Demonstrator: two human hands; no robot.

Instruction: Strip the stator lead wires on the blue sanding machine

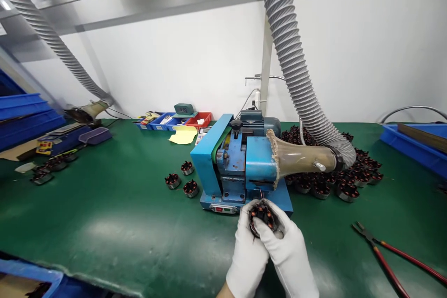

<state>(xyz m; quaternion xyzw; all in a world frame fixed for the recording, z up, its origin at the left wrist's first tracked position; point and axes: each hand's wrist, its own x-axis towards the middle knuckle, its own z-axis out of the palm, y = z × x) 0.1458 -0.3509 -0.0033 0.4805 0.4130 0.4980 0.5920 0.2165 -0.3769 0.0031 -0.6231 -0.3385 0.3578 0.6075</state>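
Both hands wear white gloves and hold one motor stator [262, 216], a round black part with copper windings and thin wires at its top. My left hand [249, 251] grips its left side. My right hand [288, 247] closes on its right side, with the thumb laid across its face. Just behind the stator stands a blue belt-driven machine [263, 156], its front slot close to the wire ends. Whether the wires touch the slot I cannot tell. A clear suction funnel [303, 160] is fixed to the machine's right side.
Several stators [190, 188] stand left of the machine; a large pile of stators [347, 191] lies to its right. Red-handled pliers [379, 247] rest at the right front. A grey hose [289, 37] drops to the funnel. Blue bins [419, 149] and small trays [199, 118] stand farther back.
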